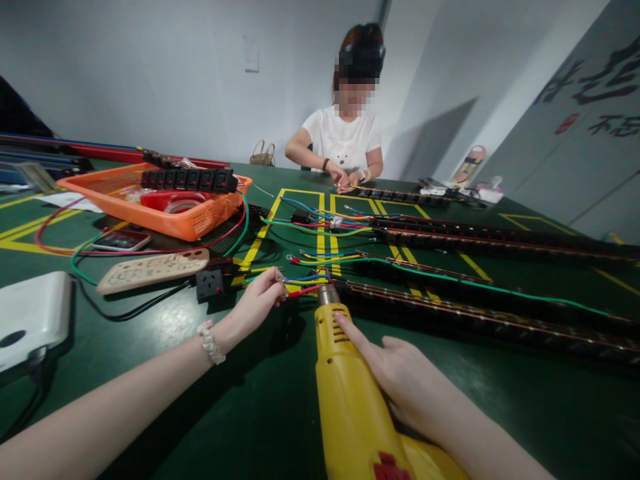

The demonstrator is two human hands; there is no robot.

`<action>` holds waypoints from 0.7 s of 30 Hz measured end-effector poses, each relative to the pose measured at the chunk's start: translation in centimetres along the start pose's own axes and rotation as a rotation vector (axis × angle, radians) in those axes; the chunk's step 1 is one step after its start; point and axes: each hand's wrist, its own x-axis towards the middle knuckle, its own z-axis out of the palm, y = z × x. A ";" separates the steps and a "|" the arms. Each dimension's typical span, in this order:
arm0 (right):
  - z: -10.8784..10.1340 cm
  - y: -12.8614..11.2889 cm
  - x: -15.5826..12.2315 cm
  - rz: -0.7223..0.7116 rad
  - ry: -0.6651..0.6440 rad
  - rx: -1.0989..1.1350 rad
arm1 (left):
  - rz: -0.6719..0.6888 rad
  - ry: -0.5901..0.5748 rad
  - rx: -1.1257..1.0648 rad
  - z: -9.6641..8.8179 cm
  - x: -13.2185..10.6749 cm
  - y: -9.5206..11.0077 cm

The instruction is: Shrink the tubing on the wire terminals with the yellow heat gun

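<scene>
My right hand [395,367] is wrapped round the body of a yellow heat gun [345,387], its index finger lying along the vents. The metal nozzle [329,294] points away from me, close to the wire ends of the nearest long black socket strip [430,298]. Pinched in my left hand [263,293] are several coloured wires [305,283], among them blue, yellow and red ones. They run from the fingertips to the strip's end, just beyond the nozzle. The heat gun's handle is mostly hidden by my right hand and wrist.
Further strips [475,233] with loose wires lie behind. An orange basket [195,227], a wooden board [153,270], a black socket block [210,285], a phone [123,240] and a white device [35,320] stand left. A person [343,140] across the green table [240,413] handles another strip.
</scene>
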 end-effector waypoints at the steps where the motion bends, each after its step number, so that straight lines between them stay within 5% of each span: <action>1: 0.0 0.0 0.0 0.001 -0.004 0.004 | -0.001 0.000 0.007 0.0 0.0 0.1; 21: -0.8 -2.5 1.5 -0.125 -0.096 0.150 | -0.019 -0.020 0.138 -0.5 -0.6 0.5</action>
